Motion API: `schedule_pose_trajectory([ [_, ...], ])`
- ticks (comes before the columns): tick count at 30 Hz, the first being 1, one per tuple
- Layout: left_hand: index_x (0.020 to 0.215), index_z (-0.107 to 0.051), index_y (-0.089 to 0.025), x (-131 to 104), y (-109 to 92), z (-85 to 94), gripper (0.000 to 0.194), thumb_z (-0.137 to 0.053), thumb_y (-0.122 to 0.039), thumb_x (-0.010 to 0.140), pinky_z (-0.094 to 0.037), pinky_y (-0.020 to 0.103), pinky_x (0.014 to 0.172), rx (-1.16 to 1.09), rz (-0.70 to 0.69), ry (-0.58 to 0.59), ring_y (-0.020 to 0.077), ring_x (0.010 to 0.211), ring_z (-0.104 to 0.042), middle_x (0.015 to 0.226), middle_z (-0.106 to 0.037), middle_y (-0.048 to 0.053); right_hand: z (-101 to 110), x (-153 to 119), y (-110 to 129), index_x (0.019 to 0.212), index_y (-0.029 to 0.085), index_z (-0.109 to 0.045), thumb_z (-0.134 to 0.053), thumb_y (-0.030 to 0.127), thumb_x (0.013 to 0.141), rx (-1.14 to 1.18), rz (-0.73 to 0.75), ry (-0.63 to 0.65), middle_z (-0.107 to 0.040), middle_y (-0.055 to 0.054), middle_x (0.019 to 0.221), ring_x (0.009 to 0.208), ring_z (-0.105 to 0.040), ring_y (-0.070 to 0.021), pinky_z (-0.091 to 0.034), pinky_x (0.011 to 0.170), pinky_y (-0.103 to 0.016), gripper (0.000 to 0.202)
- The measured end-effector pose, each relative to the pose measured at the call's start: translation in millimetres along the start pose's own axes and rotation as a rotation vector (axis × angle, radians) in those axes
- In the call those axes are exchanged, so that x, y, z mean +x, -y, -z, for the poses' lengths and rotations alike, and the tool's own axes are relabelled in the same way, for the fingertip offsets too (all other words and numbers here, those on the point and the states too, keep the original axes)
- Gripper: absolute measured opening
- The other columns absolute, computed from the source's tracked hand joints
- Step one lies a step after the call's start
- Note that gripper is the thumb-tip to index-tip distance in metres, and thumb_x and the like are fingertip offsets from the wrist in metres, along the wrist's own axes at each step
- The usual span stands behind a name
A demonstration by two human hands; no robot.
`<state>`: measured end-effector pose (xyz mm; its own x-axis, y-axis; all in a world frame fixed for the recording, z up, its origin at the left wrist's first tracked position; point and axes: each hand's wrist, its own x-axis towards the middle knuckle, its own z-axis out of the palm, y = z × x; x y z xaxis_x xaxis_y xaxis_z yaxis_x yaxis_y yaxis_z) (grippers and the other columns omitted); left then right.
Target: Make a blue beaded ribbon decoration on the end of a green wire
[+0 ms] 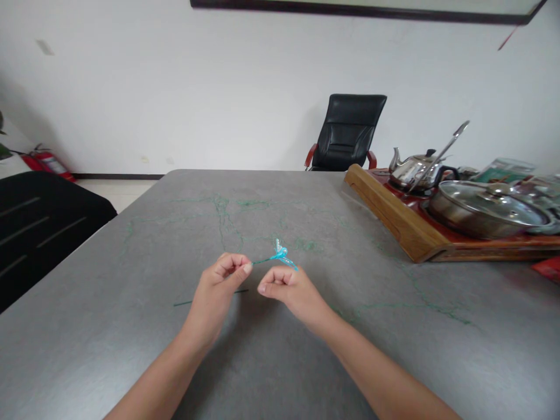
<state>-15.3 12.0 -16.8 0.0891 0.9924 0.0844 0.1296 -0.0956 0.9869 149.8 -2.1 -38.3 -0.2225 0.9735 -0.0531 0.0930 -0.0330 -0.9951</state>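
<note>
My left hand (pixel 217 287) pinches a thin green stem (pixel 261 261) between thumb and forefinger. At the stem's far end sits a shiny light-blue flower-like piece (pixel 281 254) with pointed, translucent petals and a pale bead at its middle. Just below that piece is my right hand (pixel 292 287), its fingers curled in with the thumb pressed to them. Whatever they may hold is hidden. A dark green stick (pixel 182 303) lies on the grey table (pixel 280 373), partly covered by my left hand.
Green thread-like marks (pixel 223 210) spread over the table. To the right, a wooden tea tray (pixel 385 213) bears a steel kettle (pixel 420 169) and a lidded pan (pixel 485 210). A black chair (pixel 352 131) stands behind the table, another dark chair (pixel 48 227) at the left.
</note>
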Motion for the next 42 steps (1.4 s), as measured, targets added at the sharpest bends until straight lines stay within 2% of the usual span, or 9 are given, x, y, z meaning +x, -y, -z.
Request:
schedule_pose_trajectory([
  [6, 0.078, -0.066, -0.020, 2, 4, 3.7, 0.013, -0.062, -0.031, 0.083, -0.040, 0.028, 0.075, 0.202, -0.143, -0.074, 0.0178, 0.078, -0.056, 0.077, -0.061, 0.000, 2, -14, 26, 0.064, 0.018, -0.062, -0.059, 0.025, 0.080, -0.215, 0.046, -0.005, -0.040, 0.007, 0.050, 0.048, -0.032, -0.0077, -0.021, 0.047, -0.024, 0.018],
  [11, 0.078, -0.065, -0.020, -1, -2, 2.4, 0.013, -0.058, -0.029, 0.086, -0.041, 0.030, 0.076, 0.365, -0.246, -0.107, 0.0194, 0.081, -0.056, 0.079, -0.060, 0.001, 2, -24, 40, 0.069, 0.019, -0.063, -0.055, 0.017, 0.086, -0.500, 0.255, -0.004, -0.057, 0.004, 0.062, 0.061, -0.051, -0.0105, -0.034, 0.059, -0.024, 0.019],
  [15, 0.080, -0.064, -0.021, -4, -3, 0.7, 0.012, -0.056, -0.027, 0.087, -0.040, 0.032, 0.074, 0.498, -0.364, -0.124, 0.0207, 0.081, -0.054, 0.078, -0.059, 0.002, 2, -31, 46, 0.073, 0.019, -0.063, -0.048, 0.016, 0.091, -0.735, 0.389, -0.006, -0.061, 0.000, 0.069, 0.066, -0.055, -0.0128, -0.036, 0.063, -0.025, 0.024],
  [22, 0.086, -0.064, -0.022, -4, -2, 0.5, 0.012, -0.054, -0.019, 0.090, -0.036, 0.035, 0.074, 0.711, -0.589, 0.010, 0.0219, 0.082, -0.051, 0.081, -0.061, 0.003, 17, -36, 54, 0.078, 0.020, -0.066, -0.044, 0.021, 0.096, -0.899, 0.473, -0.134, -0.063, -0.001, 0.069, 0.066, -0.058, -0.0140, -0.036, 0.063, -0.027, 0.028],
  [26, 0.087, -0.064, -0.022, -4, -4, -0.3, 0.015, -0.051, -0.013, 0.090, -0.034, 0.035, 0.074, 0.704, -0.659, 0.165, 0.0205, 0.081, -0.049, 0.080, -0.058, 0.003, 29, -33, 57, 0.082, 0.021, -0.069, -0.048, 0.020, 0.094, -0.826, 0.471, -0.168, -0.066, 0.000, 0.072, 0.069, -0.059, -0.0138, -0.038, 0.065, -0.026, 0.024],
  [29, 0.086, -0.063, -0.021, -5, -6, -0.6, 0.017, -0.049, -0.014, 0.093, -0.035, 0.033, 0.075, 0.624, -0.623, 0.276, 0.0192, 0.082, -0.049, 0.080, -0.056, 0.002, 35, -29, 56, 0.079, 0.021, -0.070, -0.054, 0.020, 0.090, -0.681, 0.428, -0.204, -0.065, 0.001, 0.069, 0.065, -0.057, -0.0121, -0.037, 0.062, -0.025, 0.019],
  [32, 0.083, -0.062, -0.022, -7, -9, -0.3, 0.016, -0.051, -0.021, 0.094, -0.037, 0.031, 0.075, 0.512, -0.532, 0.341, 0.0181, 0.083, -0.049, 0.080, -0.053, 0.001, 39, -23, 50, 0.075, 0.021, -0.072, -0.061, 0.027, 0.084, -0.529, 0.309, -0.269, -0.047, 0.005, 0.052, 0.050, -0.041, -0.0099, -0.028, 0.051, -0.025, 0.016],
  [35, 0.081, -0.063, -0.023, -8, -13, 0.5, 0.016, -0.053, -0.025, 0.093, -0.037, 0.029, 0.075, 0.402, -0.448, 0.383, 0.0169, 0.082, -0.050, 0.081, -0.052, 0.000, 44, -15, 42, 0.073, 0.019, -0.071, -0.063, 0.034, 0.080, -0.337, 0.182, -0.236, -0.035, 0.007, 0.049, 0.049, -0.030, -0.0095, -0.022, 0.049, -0.025, 0.018],
  [42, 0.080, -0.063, -0.022, -7, -13, 2.1, 0.013, -0.056, -0.025, 0.091, -0.036, 0.027, 0.076, 0.166, -0.311, 0.342, 0.0150, 0.081, -0.050, 0.081, -0.052, -0.001, 39, 1, 25, 0.067, 0.016, -0.067, -0.071, 0.038, 0.067, 0.057, -0.018, -0.119, -0.046, 0.005, 0.052, 0.051, -0.036, -0.0091, -0.026, 0.051, -0.024, 0.023],
])
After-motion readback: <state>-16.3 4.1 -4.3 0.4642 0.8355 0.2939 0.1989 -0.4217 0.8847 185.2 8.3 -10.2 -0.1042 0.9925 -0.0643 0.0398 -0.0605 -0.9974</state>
